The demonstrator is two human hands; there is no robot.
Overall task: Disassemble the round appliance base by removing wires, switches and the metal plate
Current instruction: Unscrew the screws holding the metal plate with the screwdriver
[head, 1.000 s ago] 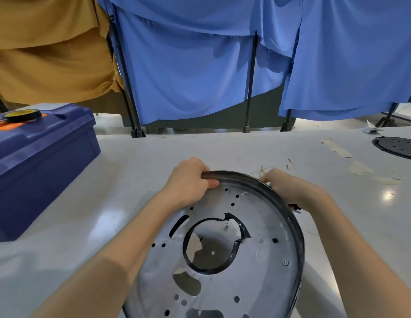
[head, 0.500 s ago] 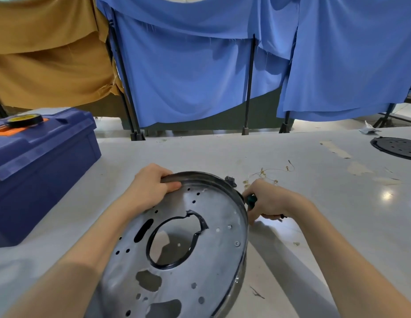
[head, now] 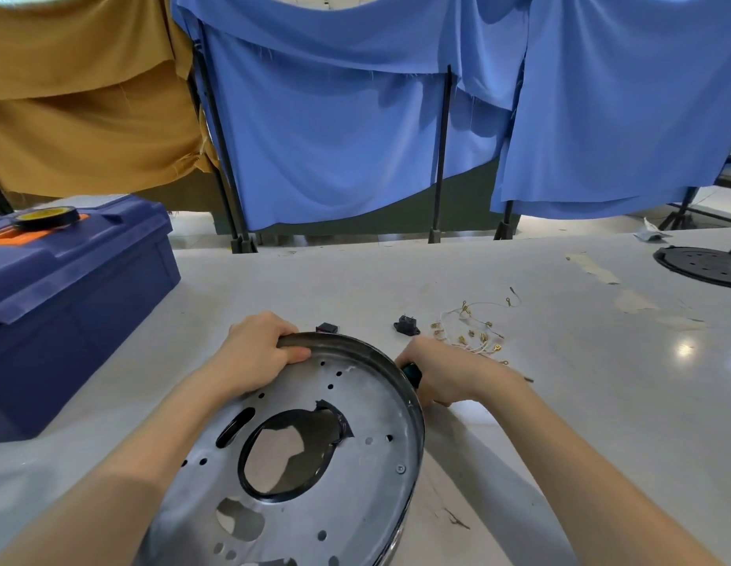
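The round appliance base (head: pixel 347 475) is tilted up toward me, its silver metal plate full of holes with a black-rimmed central opening. My left hand (head: pixel 253 355) grips its top rim, fingers curled over the edge. Just right of the rim, my right hand (head: pixel 441 373) holds a tool with a dark teal handle (head: pixel 412 373) against the table. Loose white wires with brass terminals (head: pixel 470 332) lie beyond that hand. Two small black switches lie behind the base, one (head: pixel 405 323) in the open and the other (head: pixel 327 328) half hidden by the rim.
A blue toolbox (head: pixel 69 296) with a tape roll (head: pixel 45 217) on its lid stands at the left. A black round perforated cover (head: pixel 702 265) lies at the far right. Blue and tan cloths hang on stands behind the white table (head: pixel 600 402).
The base has tilted and shifted left in my left hand. My right hand let go of its rim and took hold of the teal-handled tool beside it. Wires and switches came into view.
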